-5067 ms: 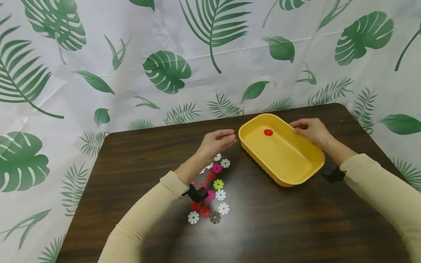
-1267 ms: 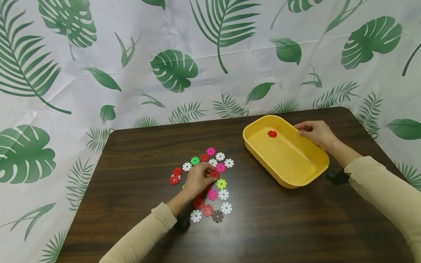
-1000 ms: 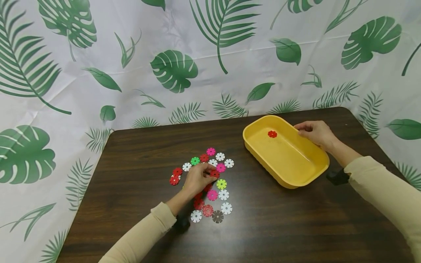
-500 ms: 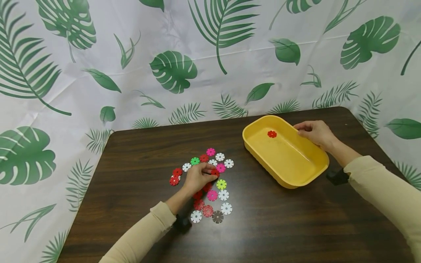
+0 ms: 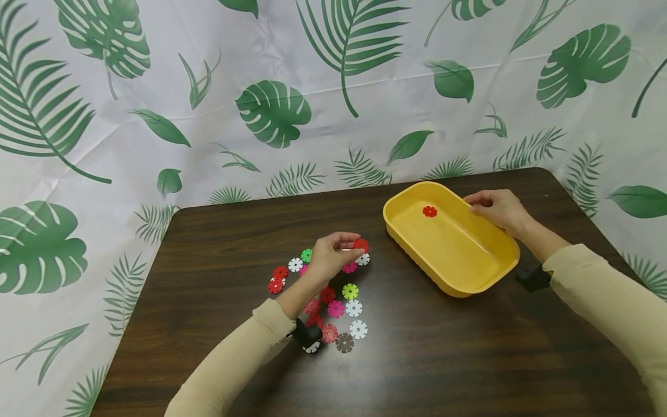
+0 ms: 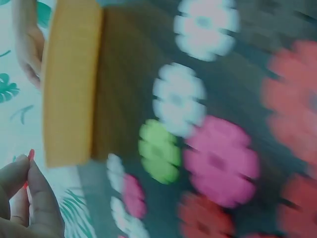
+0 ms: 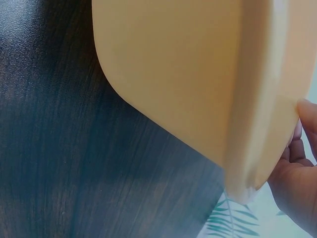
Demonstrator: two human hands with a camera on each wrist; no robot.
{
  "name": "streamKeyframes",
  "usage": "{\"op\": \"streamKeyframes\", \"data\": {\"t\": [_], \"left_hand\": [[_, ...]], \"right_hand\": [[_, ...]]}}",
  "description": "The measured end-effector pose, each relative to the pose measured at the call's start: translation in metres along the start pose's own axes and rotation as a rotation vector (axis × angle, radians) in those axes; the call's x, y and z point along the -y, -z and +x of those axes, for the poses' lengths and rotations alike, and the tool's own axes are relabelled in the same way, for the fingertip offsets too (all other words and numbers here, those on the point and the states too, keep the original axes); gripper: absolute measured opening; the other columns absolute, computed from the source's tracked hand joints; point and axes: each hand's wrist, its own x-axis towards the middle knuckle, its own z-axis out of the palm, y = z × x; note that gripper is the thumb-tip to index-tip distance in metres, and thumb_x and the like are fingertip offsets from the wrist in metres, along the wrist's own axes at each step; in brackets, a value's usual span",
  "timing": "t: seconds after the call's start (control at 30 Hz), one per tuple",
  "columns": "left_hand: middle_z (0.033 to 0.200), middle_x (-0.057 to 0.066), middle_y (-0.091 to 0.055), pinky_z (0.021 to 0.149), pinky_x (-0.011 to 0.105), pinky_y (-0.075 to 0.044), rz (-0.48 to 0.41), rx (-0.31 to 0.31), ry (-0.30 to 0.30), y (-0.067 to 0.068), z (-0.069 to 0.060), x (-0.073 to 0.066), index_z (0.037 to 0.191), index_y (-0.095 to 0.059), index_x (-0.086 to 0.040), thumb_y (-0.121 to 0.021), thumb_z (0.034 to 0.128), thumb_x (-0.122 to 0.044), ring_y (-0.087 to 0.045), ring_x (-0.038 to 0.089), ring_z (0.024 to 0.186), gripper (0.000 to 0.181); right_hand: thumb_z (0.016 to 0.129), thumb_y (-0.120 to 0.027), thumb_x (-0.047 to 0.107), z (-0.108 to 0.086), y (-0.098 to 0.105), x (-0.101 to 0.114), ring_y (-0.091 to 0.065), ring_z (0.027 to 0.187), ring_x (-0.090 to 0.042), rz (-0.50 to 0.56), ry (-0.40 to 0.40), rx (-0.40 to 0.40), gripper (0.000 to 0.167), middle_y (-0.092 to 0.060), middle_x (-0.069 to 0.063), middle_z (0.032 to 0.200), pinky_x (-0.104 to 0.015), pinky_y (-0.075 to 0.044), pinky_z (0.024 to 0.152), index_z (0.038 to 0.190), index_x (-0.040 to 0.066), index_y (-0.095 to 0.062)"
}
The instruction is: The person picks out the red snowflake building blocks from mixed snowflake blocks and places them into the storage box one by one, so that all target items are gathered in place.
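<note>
My left hand (image 5: 328,256) pinches a red notched interlocking disc (image 5: 361,245) between thumb and fingertips, raised above the table's loose discs. The left wrist view shows this disc (image 6: 31,155) edge-on at the fingertips. A yellow plastic tub (image 5: 449,252) sits to the right, one red disc (image 5: 429,211) lying on its floor near the far end. On the tub's far right side, my right hand (image 5: 497,208) grips the rim, thumb and fingers on either side of the wall. The right wrist view shows that hand (image 7: 297,183) at the tub's edge.
Several white, pink, red, green and brown discs lie left of the tub, including a lime disc (image 5: 350,291) and a brown disc (image 5: 344,343); my left forearm covers some. Behind the dark wooden table (image 5: 443,353) hangs a leaf-print cloth (image 5: 323,139).
My left hand has picked the red disc out of the group and lifted it up and rightward, towards the tub. My right hand has stayed on the tub's rim.
</note>
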Motion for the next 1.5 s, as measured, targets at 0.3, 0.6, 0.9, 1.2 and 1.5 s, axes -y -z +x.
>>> {"op": "streamKeyframes", "data": {"t": [0.3,0.6,0.9,1.2,1.5], "left_hand": [[0.089,0.006,-0.063,0.079,0.033,-0.056,-0.225,0.022,0.033,-0.044,0.026,-0.043,0.110,-0.066,-0.002,-0.071,0.0808,-0.002,-0.060,0.008,0.074,0.030],[0.082,0.002,-0.062,0.076,0.028,-0.056,-0.434,-0.004,0.137,-0.089,0.048,-0.059,0.108,-0.068,-0.001,-0.071,0.0794,0.001,-0.060,0.008,0.070,0.029],[0.077,0.001,-0.063,0.073,0.030,-0.057,-0.409,-0.087,0.217,-0.135,0.065,-0.064,0.094,-0.071,-0.006,-0.074,0.0765,0.001,-0.061,0.012,0.068,0.019],[0.071,0.000,-0.061,0.069,0.027,-0.057,-0.334,-0.161,0.273,-0.165,0.076,-0.066,0.090,-0.072,-0.007,-0.075,0.0750,0.002,-0.059,0.010,0.064,0.018],[0.069,0.000,-0.060,0.069,0.027,-0.057,-0.333,-0.210,0.334,-0.178,0.084,-0.061,0.089,-0.072,-0.006,-0.075,0.0743,0.004,-0.058,0.011,0.063,0.018]], "right_hand": [[0.097,-0.051,0.011,0.001,0.003,-0.002,-0.062,0.089,-0.029,-0.004,-0.003,0.012,0.035,-0.054,-0.029,0.117,-0.030,-0.057,0.071,0.127,-0.007,-0.052],[0.096,-0.052,0.012,0.004,0.003,-0.003,-0.061,0.092,-0.031,-0.023,0.003,0.007,0.034,-0.054,-0.028,0.117,-0.033,-0.057,0.073,0.126,-0.005,-0.053],[0.096,-0.053,0.010,0.003,0.003,0.000,-0.060,0.092,-0.032,-0.026,-0.005,-0.002,0.035,-0.055,-0.029,0.118,-0.032,-0.057,0.074,0.127,-0.005,-0.053],[0.096,-0.053,0.008,0.001,0.002,0.003,-0.059,0.094,-0.034,-0.026,-0.006,0.000,0.034,-0.055,-0.029,0.118,-0.034,-0.056,0.078,0.126,-0.006,-0.053],[0.096,-0.052,0.007,-0.001,0.001,0.000,-0.060,0.094,-0.034,-0.018,0.007,-0.009,0.033,-0.056,-0.029,0.117,-0.033,-0.056,0.077,0.125,-0.006,-0.054]]}}
